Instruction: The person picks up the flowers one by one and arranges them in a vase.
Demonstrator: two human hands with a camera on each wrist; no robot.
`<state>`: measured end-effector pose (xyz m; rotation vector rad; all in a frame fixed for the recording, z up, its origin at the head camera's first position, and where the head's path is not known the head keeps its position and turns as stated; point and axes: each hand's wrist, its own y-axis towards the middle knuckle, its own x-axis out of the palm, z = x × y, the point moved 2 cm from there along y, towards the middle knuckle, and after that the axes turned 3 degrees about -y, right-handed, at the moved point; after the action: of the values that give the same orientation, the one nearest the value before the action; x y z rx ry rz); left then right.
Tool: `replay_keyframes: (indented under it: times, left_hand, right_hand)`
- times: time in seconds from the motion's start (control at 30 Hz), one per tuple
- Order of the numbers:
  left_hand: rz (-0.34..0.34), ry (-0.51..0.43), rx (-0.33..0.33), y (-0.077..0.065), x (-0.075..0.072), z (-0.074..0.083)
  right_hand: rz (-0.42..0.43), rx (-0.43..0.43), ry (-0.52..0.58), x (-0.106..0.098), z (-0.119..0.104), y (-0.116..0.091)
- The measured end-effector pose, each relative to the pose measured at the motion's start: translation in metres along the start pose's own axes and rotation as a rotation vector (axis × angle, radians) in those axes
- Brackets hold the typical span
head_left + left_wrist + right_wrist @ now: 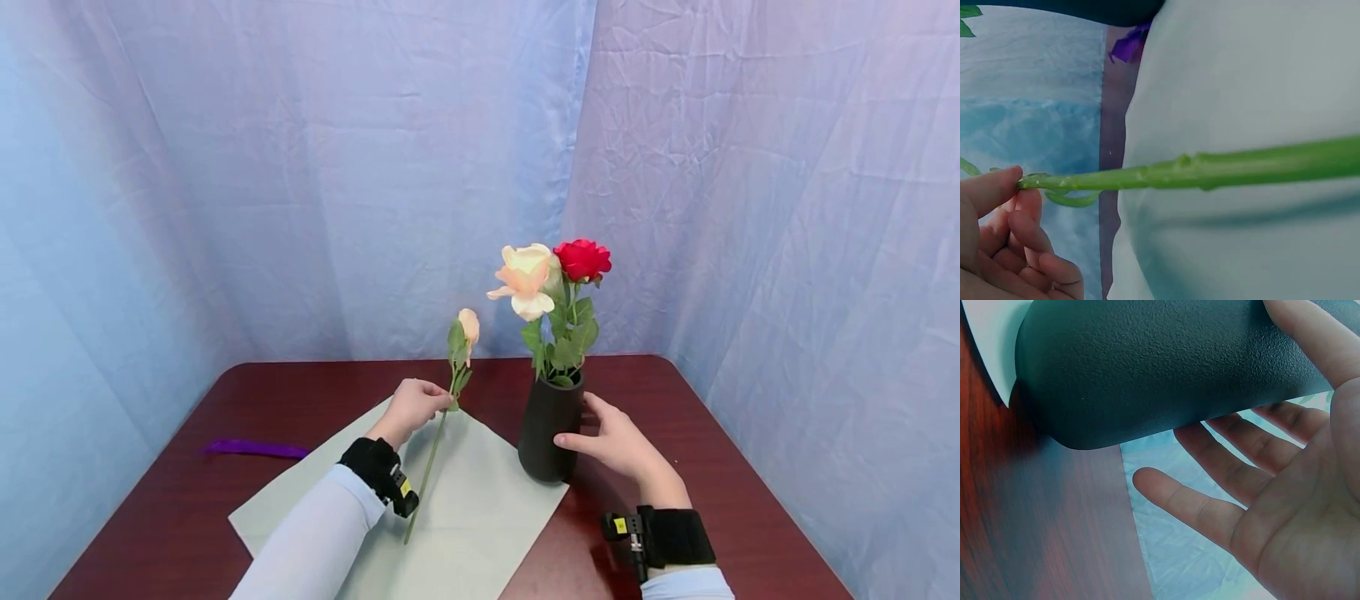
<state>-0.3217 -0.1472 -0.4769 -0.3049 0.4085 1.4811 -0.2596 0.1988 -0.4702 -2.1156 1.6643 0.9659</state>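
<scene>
In the head view my left hand (415, 408) pinches the green stem of a single pale peach rose (468, 327) below its leaves. The stem slants down over a pale paper sheet (480, 508). The left wrist view shows the stem (1229, 170) between thumb and forefinger, the other fingers curled loosely. My right hand (615, 442) grips a black vase (549, 429), thumb on its near side and several fingers reaching behind it. In the right wrist view the little finger stands off the vase (1147, 375). A cream-peach rose (525, 279) and a red rose (582, 259) stand in it.
A purple ribbon (255, 448) lies on the dark red table (720, 500), left of the paper. The vase stands at the paper's right corner. Light blue and lilac cloth (420, 167) hangs behind the table and at its sides.
</scene>
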Motion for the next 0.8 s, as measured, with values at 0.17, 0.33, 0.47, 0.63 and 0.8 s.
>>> replay_keyframes:
  times: [0.17,0.33,0.47,0.63,0.8]
  left_hand:
    - [0.020,-0.075,-0.013,-0.004,0.002,0.004]
    - [0.017,-0.150,-0.020,-0.011,0.003,0.010]
    - [0.006,-0.156,-0.001,-0.013,0.005,0.011]
    - [-0.006,-0.165,0.011,-0.014,0.009,0.009]
    - [-0.015,-0.193,0.012,-0.013,0.011,0.006]
  right_hand:
    - [-0.003,0.002,0.007,0.000,0.000,0.000]
    - [-0.007,-0.004,0.013,0.000,0.000,0.000]
    - [-0.004,-0.005,0.007,0.000,0.001,0.000]
    - [-0.003,-0.005,0.004,0.000,0.000,0.000]
    - [-0.004,-0.018,0.001,-0.001,-0.001,-0.001]
